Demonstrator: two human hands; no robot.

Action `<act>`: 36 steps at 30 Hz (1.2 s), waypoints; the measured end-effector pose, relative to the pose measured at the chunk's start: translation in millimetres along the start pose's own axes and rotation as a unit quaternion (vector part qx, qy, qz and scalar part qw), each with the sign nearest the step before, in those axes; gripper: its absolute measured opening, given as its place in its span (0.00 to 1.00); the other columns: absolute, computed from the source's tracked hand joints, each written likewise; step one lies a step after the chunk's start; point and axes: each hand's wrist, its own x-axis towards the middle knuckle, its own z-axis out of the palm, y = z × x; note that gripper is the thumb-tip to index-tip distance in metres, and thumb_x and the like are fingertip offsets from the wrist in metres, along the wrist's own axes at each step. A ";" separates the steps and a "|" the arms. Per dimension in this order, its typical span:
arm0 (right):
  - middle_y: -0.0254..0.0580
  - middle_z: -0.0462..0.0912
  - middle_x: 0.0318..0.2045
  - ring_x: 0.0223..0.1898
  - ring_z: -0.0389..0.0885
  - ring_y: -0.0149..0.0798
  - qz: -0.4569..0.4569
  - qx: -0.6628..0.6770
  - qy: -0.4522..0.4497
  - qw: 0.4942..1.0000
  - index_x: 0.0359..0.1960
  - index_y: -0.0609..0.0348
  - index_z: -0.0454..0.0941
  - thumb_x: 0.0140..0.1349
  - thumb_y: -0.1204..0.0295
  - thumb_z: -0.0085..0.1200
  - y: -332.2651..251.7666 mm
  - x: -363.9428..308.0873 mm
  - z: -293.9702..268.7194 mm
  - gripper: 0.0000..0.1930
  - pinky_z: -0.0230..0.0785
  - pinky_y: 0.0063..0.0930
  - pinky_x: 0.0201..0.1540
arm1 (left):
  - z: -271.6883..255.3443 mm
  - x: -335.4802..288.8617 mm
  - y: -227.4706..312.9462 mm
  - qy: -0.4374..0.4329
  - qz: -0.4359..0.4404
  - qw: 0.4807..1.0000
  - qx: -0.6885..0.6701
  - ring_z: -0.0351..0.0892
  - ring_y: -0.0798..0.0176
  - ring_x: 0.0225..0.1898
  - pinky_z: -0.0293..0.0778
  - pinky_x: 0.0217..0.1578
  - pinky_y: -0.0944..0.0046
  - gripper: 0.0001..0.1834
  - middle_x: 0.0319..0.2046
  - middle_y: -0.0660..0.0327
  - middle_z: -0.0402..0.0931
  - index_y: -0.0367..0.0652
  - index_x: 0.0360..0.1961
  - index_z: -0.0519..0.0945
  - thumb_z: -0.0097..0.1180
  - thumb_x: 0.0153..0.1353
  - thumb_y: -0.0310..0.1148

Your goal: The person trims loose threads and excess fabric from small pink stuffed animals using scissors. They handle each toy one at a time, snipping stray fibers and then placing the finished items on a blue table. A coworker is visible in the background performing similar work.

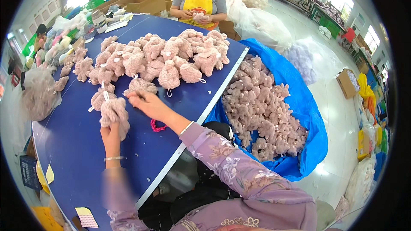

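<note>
My left hand (111, 137) grips a fuzzy pink plush toy (114, 113) from below, holding it just over the blue table. A white loop (106, 96) sticks up from the top of that toy. My right hand (150, 105) is close by on the right, thumb and fingers pinched together; whatever lies between them is too small to make out. Just beyond its fingertips lies another pink plush toy (143, 86). A heap of similar pink plush toys (154, 49), several with white loops or tags, spreads across the far part of the table.
A crinkled magenta band (158, 125) lies on the blue table (85, 158) near my right wrist. Beside the table's right edge, a big blue bag (314, 132) holds many pink plush pieces. Across the table, a person in a yellow apron (199, 4) handles a pink piece.
</note>
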 end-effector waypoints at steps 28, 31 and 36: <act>0.31 0.78 0.31 0.30 0.74 0.25 0.166 0.086 -0.259 0.948 0.43 0.64 0.76 0.57 0.66 0.61 -5.7 -31.2 4.5 0.16 0.70 0.23 0.33 | -10.2 -61.7 36.9 -0.088 -0.095 0.987 -0.091 0.79 0.67 0.37 0.75 0.40 0.68 0.22 0.39 0.57 0.80 0.29 0.49 0.75 0.58 0.59 0.36; 0.36 0.79 0.38 0.36 0.76 0.29 0.110 0.119 -0.215 0.963 0.48 0.66 0.73 0.57 0.69 0.62 -0.5 -31.0 14.3 0.20 0.73 0.25 0.39 | -12.6 -65.6 29.0 -0.084 -0.091 0.991 -0.043 0.77 0.69 0.35 0.74 0.37 0.69 0.21 0.36 0.59 0.79 0.30 0.46 0.77 0.57 0.61 0.38; 0.38 0.80 0.37 0.35 0.77 0.29 0.130 0.091 -0.047 0.986 0.48 0.68 0.74 0.59 0.67 0.61 -3.6 -30.1 24.6 0.20 0.73 0.27 0.36 | -9.8 -57.7 22.0 -0.038 -0.036 0.997 0.063 0.70 0.74 0.29 0.69 0.29 0.68 0.17 0.29 0.66 0.76 0.34 0.37 0.79 0.43 0.68 0.37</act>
